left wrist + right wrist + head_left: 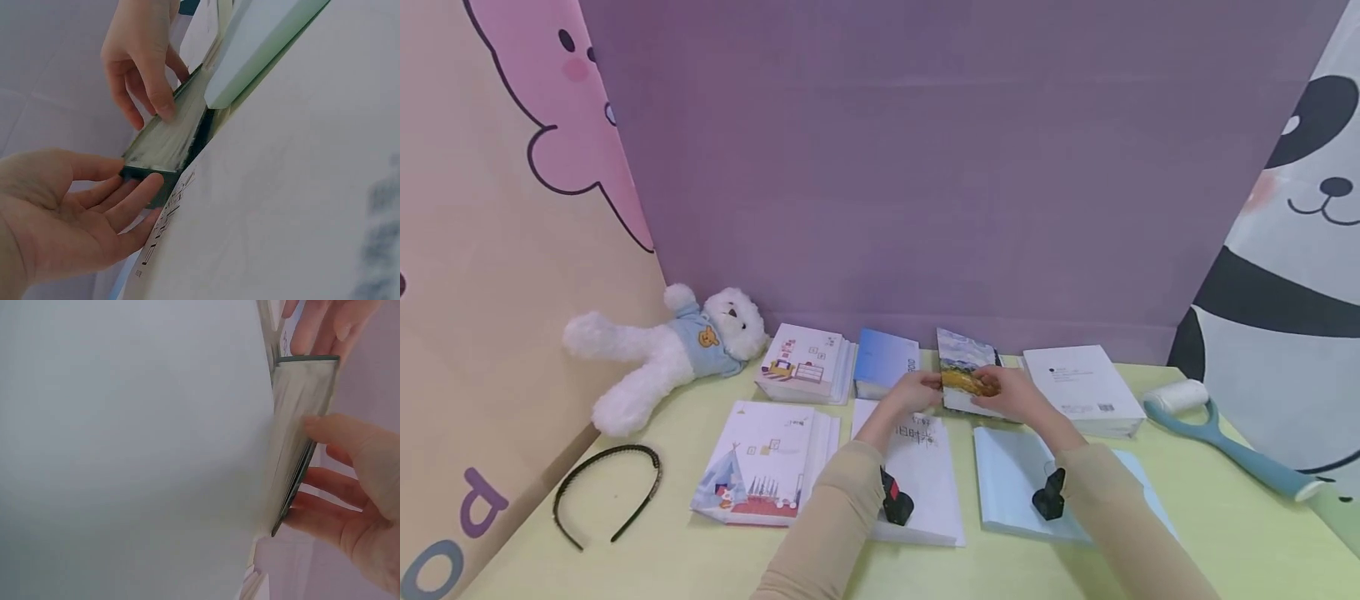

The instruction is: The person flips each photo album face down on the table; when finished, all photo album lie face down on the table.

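A thick book point(961, 357) with a landscape painting on its cover is at the back middle of the table. My left hand point(916, 392) holds its left end; in the left wrist view, the thumb and fingers point(134, 206) of that hand are around the book's corner. At the near right side, my right hand point(1017, 395) grips the same book. The right wrist view shows that thumb against the page edges point(292, 419) and the other fingers along the far cover. Just in front of the hands lie a white book point(928, 475) with dark lettering and a pale blue book point(1011, 483).
Flanking the painted book are a blue book point(886, 357) and a white book point(1082, 379). Two illustrated books point(801, 354) point(767, 454) lie farther left. A plush bear point(662, 350) and a black headband point(651, 457) are at the left, a blue-handled lint roller point(1240, 454) at the right.
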Motion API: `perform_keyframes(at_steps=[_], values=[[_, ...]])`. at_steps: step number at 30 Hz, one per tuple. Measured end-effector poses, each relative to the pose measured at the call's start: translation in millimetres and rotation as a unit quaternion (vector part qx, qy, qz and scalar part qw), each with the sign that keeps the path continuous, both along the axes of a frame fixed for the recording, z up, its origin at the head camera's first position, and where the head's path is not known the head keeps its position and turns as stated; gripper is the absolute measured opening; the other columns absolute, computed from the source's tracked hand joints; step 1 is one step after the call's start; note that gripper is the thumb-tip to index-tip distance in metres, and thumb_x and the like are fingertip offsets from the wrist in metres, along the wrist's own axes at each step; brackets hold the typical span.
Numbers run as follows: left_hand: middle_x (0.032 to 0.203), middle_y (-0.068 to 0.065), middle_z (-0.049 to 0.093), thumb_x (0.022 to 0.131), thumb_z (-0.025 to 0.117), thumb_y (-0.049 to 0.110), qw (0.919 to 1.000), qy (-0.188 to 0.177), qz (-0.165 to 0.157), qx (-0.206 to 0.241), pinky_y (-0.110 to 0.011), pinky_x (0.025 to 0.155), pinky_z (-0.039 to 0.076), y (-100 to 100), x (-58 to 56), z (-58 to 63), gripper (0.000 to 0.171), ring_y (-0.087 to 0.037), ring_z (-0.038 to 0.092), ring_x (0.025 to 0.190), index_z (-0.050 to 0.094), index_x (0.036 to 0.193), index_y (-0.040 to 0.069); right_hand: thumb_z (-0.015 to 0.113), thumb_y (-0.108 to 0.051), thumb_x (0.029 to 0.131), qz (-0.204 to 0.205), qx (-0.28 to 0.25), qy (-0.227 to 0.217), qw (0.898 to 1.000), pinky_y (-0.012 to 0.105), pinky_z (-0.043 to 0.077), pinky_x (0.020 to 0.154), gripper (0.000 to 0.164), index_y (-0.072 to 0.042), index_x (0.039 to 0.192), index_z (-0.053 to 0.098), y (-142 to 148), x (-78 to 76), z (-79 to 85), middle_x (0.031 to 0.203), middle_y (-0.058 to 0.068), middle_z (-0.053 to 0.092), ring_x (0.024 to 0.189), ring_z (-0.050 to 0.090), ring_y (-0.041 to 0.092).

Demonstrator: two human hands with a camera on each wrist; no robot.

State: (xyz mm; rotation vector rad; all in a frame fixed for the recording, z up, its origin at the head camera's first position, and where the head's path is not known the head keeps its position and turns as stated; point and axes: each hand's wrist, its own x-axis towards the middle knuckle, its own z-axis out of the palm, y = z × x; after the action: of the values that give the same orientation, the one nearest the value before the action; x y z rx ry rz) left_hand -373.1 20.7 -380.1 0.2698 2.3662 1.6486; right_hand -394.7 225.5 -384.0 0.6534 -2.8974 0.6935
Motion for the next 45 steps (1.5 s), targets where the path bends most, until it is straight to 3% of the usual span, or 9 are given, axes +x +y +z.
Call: perform_keyframes(at_steps=[4, 9, 11, 18, 25, 30, 33, 39, 45], values=[[0.135, -0.015, 0.051, 0.095, 0.051, 0.013, 0.9998, -0.004, 0.000, 0.021, -0.038, 0.094, 0.049, 1, 1.4, -1.0, 0.046, -0.027, 0.057, 0.114, 0.043, 0.140, 0.005, 0.069, -0.019, 0.086, -0.009, -0.039, 0.000, 0.999, 0.046, 0.052, 0.086, 0.042, 0.001, 0.121, 0.057, 2, 3.0, -3.3, 0.111, 0.023, 0.064, 0.102, 0.062, 0.036], [0.121, -0.016, 0.060, 0.098, 0.049, 0.025, 0.9990, -0.003, 0.017, 0.042, -0.031, 0.074, 0.051, 2, 1.3, -0.6, 0.045, -0.023, 0.063, 0.092, 0.044, 0.139, 0.009, 0.069, -0.017, 0.086, -0.010, -0.076, 0.015, 0.997, 0.045, 0.054, 0.084, 0.040, 0.001, 0.119, 0.058, 1, 7.9, -3.2, 0.109, 0.022, 0.065, 0.099, 0.064, 0.034], [0.116, -0.015, 0.063, 0.098, 0.049, 0.029, 0.9987, 0.005, 0.024, 0.044, -0.031, 0.072, 0.051, 2, 1.1, 0.4, 0.045, -0.024, 0.064, 0.089, 0.044, 0.139, 0.010, 0.069, -0.017, 0.085, -0.013, -0.085, 0.025, 0.996, 0.045, 0.054, 0.083, 0.039, 0.001, 0.118, 0.058, 0, 10.0, -1.2, 0.108, 0.022, 0.066, 0.099, 0.064, 0.034], [0.117, -0.017, 0.064, 0.096, 0.053, 0.031, 0.9963, 0.038, 0.045, 0.063, -0.045, 0.087, 0.052, 1, 0.2, 4.3, 0.046, -0.030, 0.065, 0.101, 0.046, 0.138, 0.013, 0.068, -0.017, 0.085, -0.023, -0.115, 0.040, 0.992, 0.046, 0.055, 0.079, 0.042, 0.002, 0.121, 0.056, -7, 15.7, 5.3, 0.106, 0.023, 0.066, 0.096, 0.064, 0.038], [0.129, -0.018, 0.057, 0.093, 0.057, 0.036, 0.9923, 0.031, 0.059, 0.104, -0.044, 0.095, 0.049, 5, -1.3, 3.9, 0.063, -0.026, 0.064, 0.105, 0.037, 0.142, 0.001, 0.065, -0.017, 0.088, -0.026, -0.174, 0.013, 0.984, 0.046, 0.054, 0.082, 0.049, 0.001, 0.131, 0.049, -8, 15.2, 0.0, 0.114, 0.025, 0.061, 0.102, 0.061, 0.040], [0.129, -0.016, 0.057, 0.094, 0.055, 0.037, 0.9909, 0.030, 0.049, 0.122, -0.040, 0.094, 0.050, 7, -1.6, 6.5, 0.057, -0.027, 0.061, 0.111, 0.045, 0.137, 0.002, 0.062, -0.015, 0.090, -0.030, -0.210, -0.010, 0.977, 0.048, 0.052, 0.086, 0.057, -0.001, 0.140, 0.037, -8, 15.4, -1.0, 0.119, 0.026, 0.057, 0.108, 0.058, 0.041], [0.132, -0.016, 0.054, 0.096, 0.053, 0.034, 0.9885, 0.038, 0.044, 0.140, -0.039, 0.095, 0.049, 9, -1.6, 9.0, 0.055, -0.028, 0.059, 0.113, 0.043, 0.139, 0.002, 0.060, -0.013, 0.091, -0.030, -0.228, -0.022, 0.973, 0.048, 0.052, 0.087, 0.066, -0.004, 0.146, 0.025, -8, 15.9, -1.1, 0.124, 0.028, 0.052, 0.112, 0.056, 0.043], [0.136, -0.017, 0.051, 0.099, 0.048, 0.028, 0.9849, 0.064, 0.044, 0.155, -0.040, 0.095, 0.050, 12, -4.9, 9.4, 0.047, -0.032, 0.057, 0.117, 0.044, 0.138, 0.002, 0.059, -0.009, 0.091, -0.004, -0.242, -0.020, 0.970, 0.046, 0.055, 0.081, 0.085, -0.017, 0.152, 0.000, -10, 16.5, 1.2, 0.141, 0.031, 0.034, 0.113, 0.054, 0.046], [0.135, -0.015, 0.053, 0.100, 0.046, 0.027, 0.9834, 0.053, 0.035, 0.170, -0.046, 0.097, 0.047, 14, -5.2, 9.9, 0.042, -0.031, 0.058, 0.116, 0.046, 0.139, 0.011, 0.051, 0.008, 0.088, 0.067, -0.261, 0.055, 0.961, 0.054, 0.046, 0.094, 0.073, -0.003, 0.150, 0.014, -13, 20.3, 10.9, 0.146, 0.030, 0.026, 0.126, 0.040, 0.047]])
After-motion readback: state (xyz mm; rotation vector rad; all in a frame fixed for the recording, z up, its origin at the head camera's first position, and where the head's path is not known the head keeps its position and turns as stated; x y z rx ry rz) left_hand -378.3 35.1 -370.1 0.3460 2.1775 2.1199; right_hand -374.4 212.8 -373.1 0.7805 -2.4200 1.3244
